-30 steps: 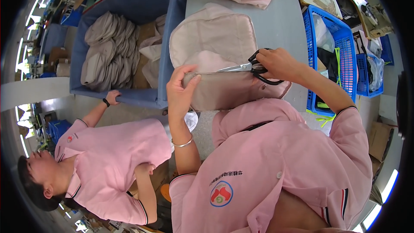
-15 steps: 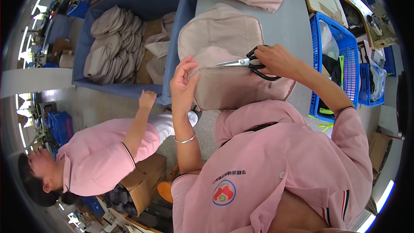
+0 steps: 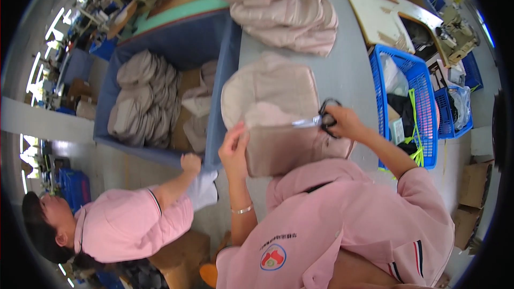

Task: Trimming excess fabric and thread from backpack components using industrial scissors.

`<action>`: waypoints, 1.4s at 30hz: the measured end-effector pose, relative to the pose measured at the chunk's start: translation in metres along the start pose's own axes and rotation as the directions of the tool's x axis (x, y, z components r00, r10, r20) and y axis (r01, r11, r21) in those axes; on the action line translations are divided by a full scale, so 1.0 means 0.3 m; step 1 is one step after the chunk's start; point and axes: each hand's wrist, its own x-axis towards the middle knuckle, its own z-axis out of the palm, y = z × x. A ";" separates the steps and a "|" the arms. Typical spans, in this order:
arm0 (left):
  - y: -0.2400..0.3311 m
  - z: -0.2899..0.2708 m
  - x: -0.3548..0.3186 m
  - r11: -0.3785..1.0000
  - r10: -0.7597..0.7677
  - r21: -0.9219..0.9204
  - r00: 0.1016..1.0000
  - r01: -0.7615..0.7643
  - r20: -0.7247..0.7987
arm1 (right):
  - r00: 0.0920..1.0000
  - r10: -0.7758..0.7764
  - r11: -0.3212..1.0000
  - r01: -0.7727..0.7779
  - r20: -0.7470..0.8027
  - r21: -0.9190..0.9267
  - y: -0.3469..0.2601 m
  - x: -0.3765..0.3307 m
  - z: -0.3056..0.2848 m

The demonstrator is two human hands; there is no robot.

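A pale beige-pink sewn fabric piece (image 3: 286, 147) with rounded corners and a seam across its middle lies on the grey table (image 3: 350, 37), its near edge against my shirt. My right hand (image 3: 344, 121) is closed round the black handles of a pair of scissors (image 3: 306, 123), whose blades point left above the fabric near the seam. At the left end of that seam, my left hand (image 3: 234, 147) has its fingers and thumb drawn together by the fabric's edge. Anything thin between those fingertips is too small to make out.
Left of the table stands a blue bin (image 3: 227, 48) with stacked fabric pieces (image 3: 147, 99). A co-worker in pink (image 3: 128, 219) has a hand on its near rim. More fabric pieces (image 3: 289, 16) are heaped at the table's far end. Blue baskets (image 3: 425, 123) stand to the right.
The scissors have moved right, away from my left hand. My left fingers have drawn closer together. The whole view has shifted, so the table and bin sit lower.
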 end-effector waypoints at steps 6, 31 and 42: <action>0.096 0.059 0.003 0.978 0.021 -0.208 1.000 -0.024 -0.016 | 0.978 0.205 0.962 -0.207 0.029 0.176 -0.106 -0.077 -0.095; 0.460 0.078 0.304 0.954 0.190 -0.288 0.908 -0.081 0.374 | 0.966 0.259 0.651 -0.168 -0.008 0.740 -0.280 -0.020 -0.295; 0.535 0.092 0.237 0.967 0.056 0.159 0.781 -0.196 0.622 | 0.932 -0.051 0.994 0.083 -0.358 0.073 -0.351 0.002 -0.283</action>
